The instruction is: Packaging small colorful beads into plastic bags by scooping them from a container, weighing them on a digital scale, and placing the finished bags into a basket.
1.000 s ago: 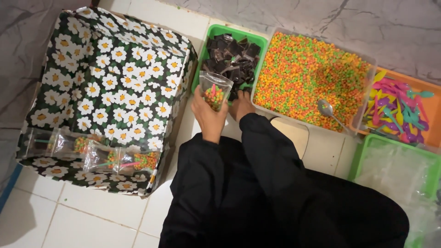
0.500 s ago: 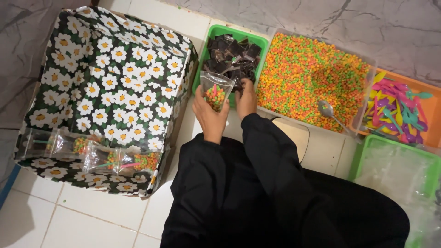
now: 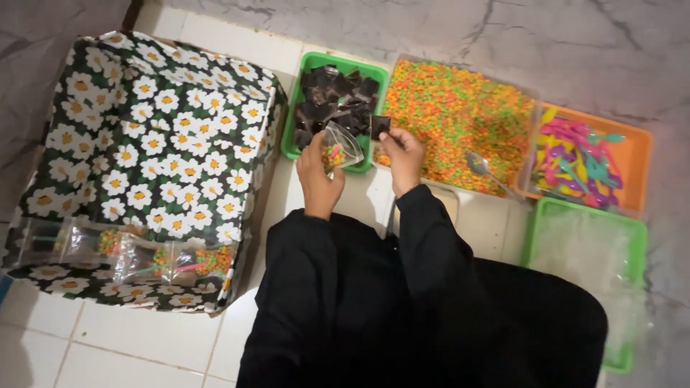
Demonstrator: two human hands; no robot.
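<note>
Fingers: left hand (image 3: 318, 174) grips clear bag (image 3: 341, 149), right hand (image 3: 402, 154) pinches dark packet (image 3: 380, 126); bag contents blurry.

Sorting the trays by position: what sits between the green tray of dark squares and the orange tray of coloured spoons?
In the head view, the clear tub of small orange and green sweets lies between the green tray and the orange tray, with a metal spoon in it.

Left hand (image 3: 318, 179) curled, gripping, just below the green tray (image 3: 290, 136); right hand (image 3: 402, 154) pinching at its right corner, black sleeves bent.
</note>
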